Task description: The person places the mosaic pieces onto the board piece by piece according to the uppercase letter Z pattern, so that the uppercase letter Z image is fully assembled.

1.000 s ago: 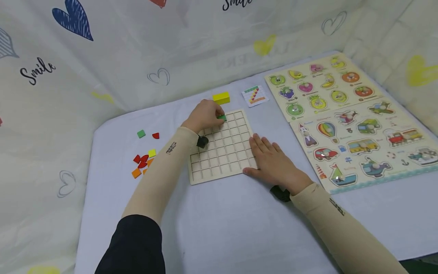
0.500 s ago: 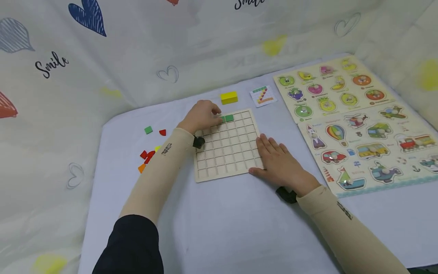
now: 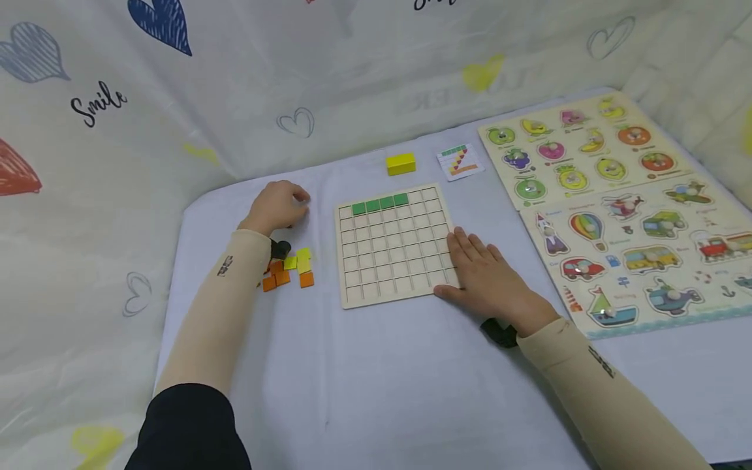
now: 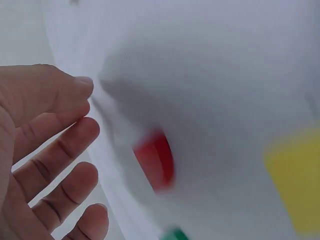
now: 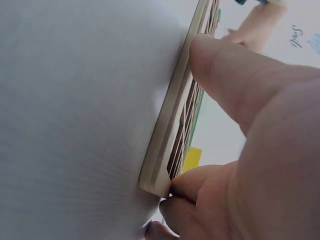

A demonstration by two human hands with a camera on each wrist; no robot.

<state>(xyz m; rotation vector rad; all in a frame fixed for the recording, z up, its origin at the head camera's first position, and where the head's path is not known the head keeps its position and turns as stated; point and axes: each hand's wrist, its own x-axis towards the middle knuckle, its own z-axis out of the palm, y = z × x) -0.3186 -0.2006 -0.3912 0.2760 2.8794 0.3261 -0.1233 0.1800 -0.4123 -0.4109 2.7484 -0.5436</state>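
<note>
Toward the far L corner of the table [image 3: 352,385], the L hand [image 3: 276,207] is over the white cloth, thumb tip right by the index, other fingers loosely bent w/ gaps btwn them. Can't see anything pinched, tho the thumb covers part of the index. Red piece [image 4: 156,160] lies apart from those fingertips per the L wrist view, pretty blurry & hard to make out from the head cam.

R hand [image 3: 490,281] rests on the R edge of the grid board [image 3: 388,261], by its near R corner, fingers fairly straight & close together, thumb splayed off to the near edge. Board's mid-table, w/ 4 green squares [image 3: 373,205] side by side in its far row.

Orange squares [image 3: 307,280] & yellow squares [image 3: 303,266] bunch up L of the board, partly behind the L arm & its black wrist cam [image 3: 281,249], so no exact count. Yellow block [image 3: 401,165] is near the table's far edge, pattern card [image 3: 461,162] just R of it, details tiny. Fruit puzzle [image 3: 587,150] & vehicle puzzle [image 3: 634,235] take the R side, the latter cut off by the frame. Table's near edge is mostly outta shot too.
</note>
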